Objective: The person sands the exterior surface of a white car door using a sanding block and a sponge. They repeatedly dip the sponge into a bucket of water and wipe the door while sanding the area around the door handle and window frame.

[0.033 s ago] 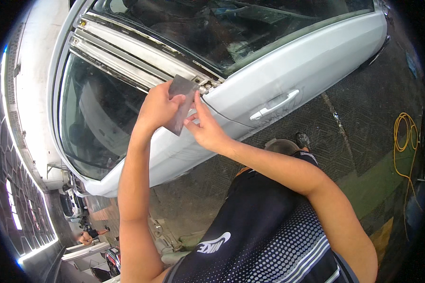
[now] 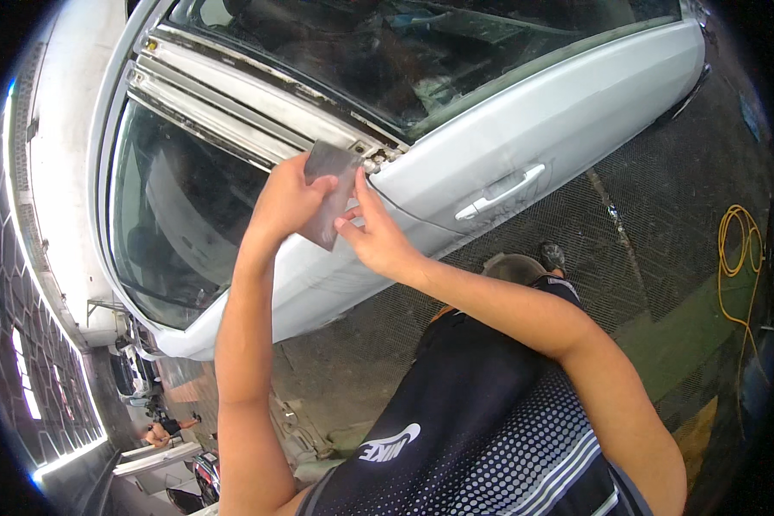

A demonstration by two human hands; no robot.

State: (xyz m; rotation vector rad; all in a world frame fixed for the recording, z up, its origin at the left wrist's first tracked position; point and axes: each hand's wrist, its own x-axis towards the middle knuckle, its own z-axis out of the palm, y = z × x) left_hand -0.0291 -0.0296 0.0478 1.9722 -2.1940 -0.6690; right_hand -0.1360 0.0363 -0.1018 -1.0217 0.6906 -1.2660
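A thin dark grey rectangular sheet that looks like sandpaper (image 2: 332,162) is held between my two hands, in front of the car's side. My left hand (image 2: 284,196) grips its left side, thumb lying across the face and the other fingers hidden behind. At the opposite edge, my right hand (image 2: 378,234) has its index finger against the sheet and its thumb close to the lower part; the fingers are bent. Behind the sheet lie the light silver car door (image 2: 525,112) and the bare door pillar (image 2: 232,82), whose trim is off.
A white door handle (image 2: 499,191) sits right of my hands. The rear side window (image 2: 181,206) is at the left. A yellow hose or cable (image 2: 724,258) hangs coiled at the far right. Dark textured floor (image 2: 611,232) lies below the car. Another person (image 2: 159,432) is far off at lower left.
The sheet has shifted very slightly downward in my hands. Both arms and the car look the same otherwise.
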